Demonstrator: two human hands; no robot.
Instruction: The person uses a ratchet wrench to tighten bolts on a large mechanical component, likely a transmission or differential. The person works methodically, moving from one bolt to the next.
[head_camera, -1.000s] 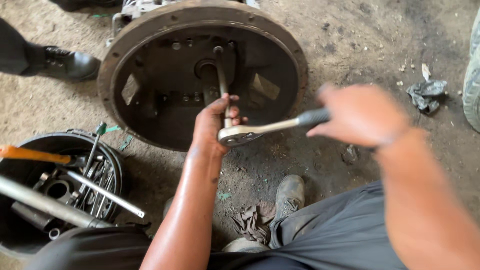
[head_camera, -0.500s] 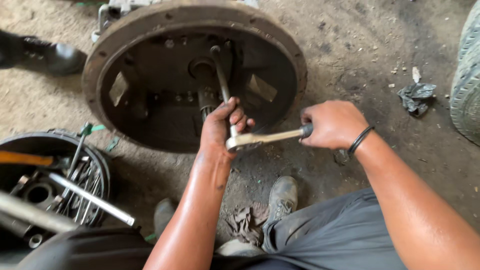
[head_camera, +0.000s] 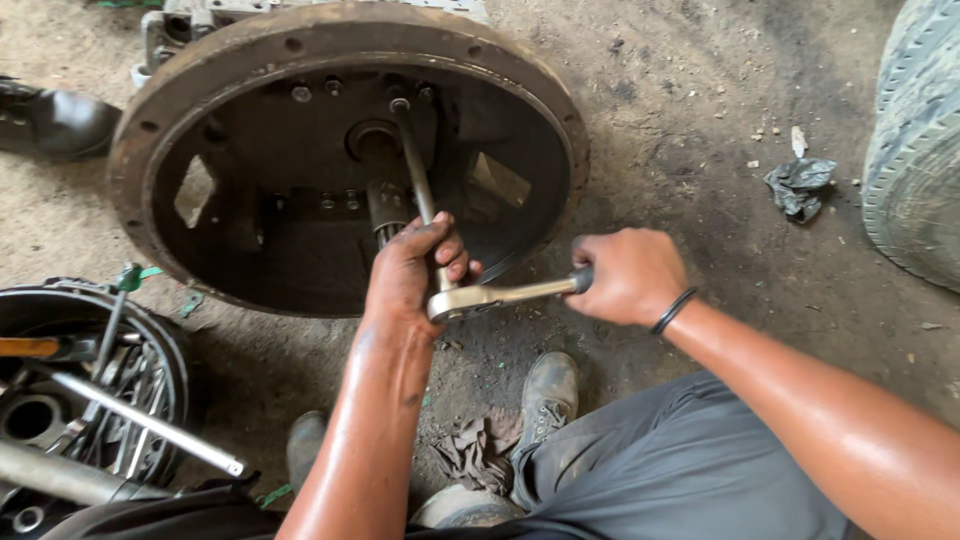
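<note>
A large round rusty bell housing lies open-side-up on the dirt floor, with a splined shaft at its centre. A long extension bar reaches from a bolt near the top of the housing's inside down to a ratchet wrench. My left hand is wrapped around the bar's lower end, just above the ratchet head. My right hand, with a black band on its wrist, grips the ratchet's dark handle to the right of it.
A black round part holding loose tools and metal rods sits at the lower left. A tyre stands at the right edge, a crumpled rag beside it. Another person's black boot is at the far left. My shoes and a rag are below.
My right hand has swung the ratchet handle inward toward the left, from far out on the right. My left hand has stayed on the bar. The view has shifted closer.
</note>
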